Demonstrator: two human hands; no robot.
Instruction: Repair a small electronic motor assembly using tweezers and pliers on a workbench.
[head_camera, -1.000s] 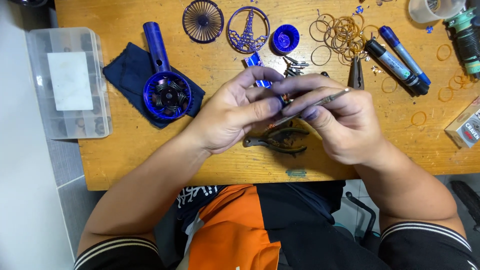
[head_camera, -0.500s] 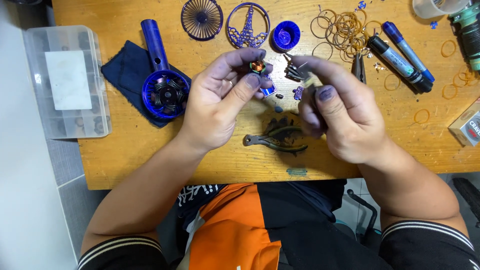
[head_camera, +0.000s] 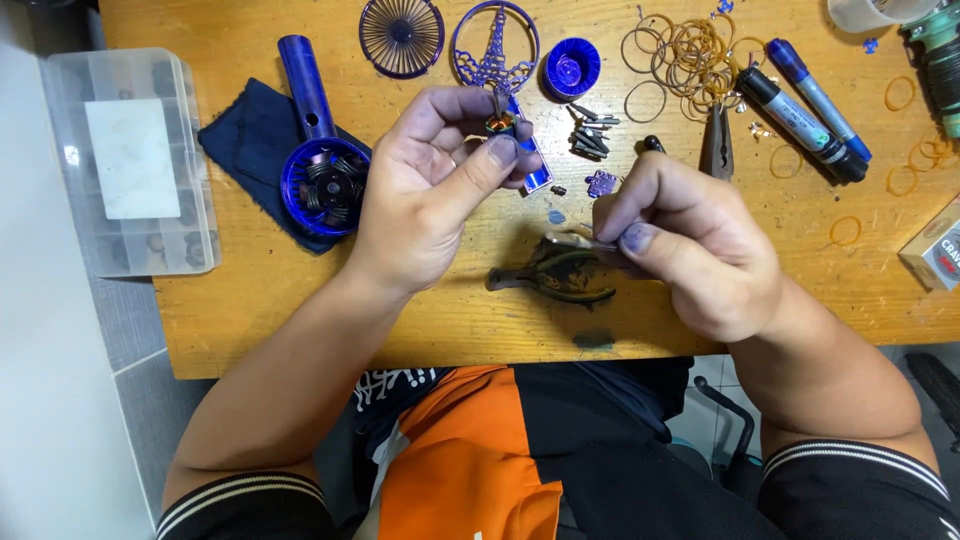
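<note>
Small motor part (head_camera: 499, 123), copper-wound, pinched between thumb and fingers of the left hand (head_camera: 435, 190) above the pliers (head_camera: 555, 277) on the counter (head_camera: 250, 310); right hand (head_camera: 690, 245), just right of the pliers, pinches a thin metal tool (head_camera: 578, 240).

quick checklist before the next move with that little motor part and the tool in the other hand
1. Small motor part pinched firmly in left hand: ok.
2. Thin metal tool gripped in right hand: ok.
3. Tool tip lined up with the part: not ok, they are apart.
4. Pliers lying clear on the table: not ok, under the right hand.
5. Loose screws within reach: ok.
6. Part undamaged: cannot tell.
</note>
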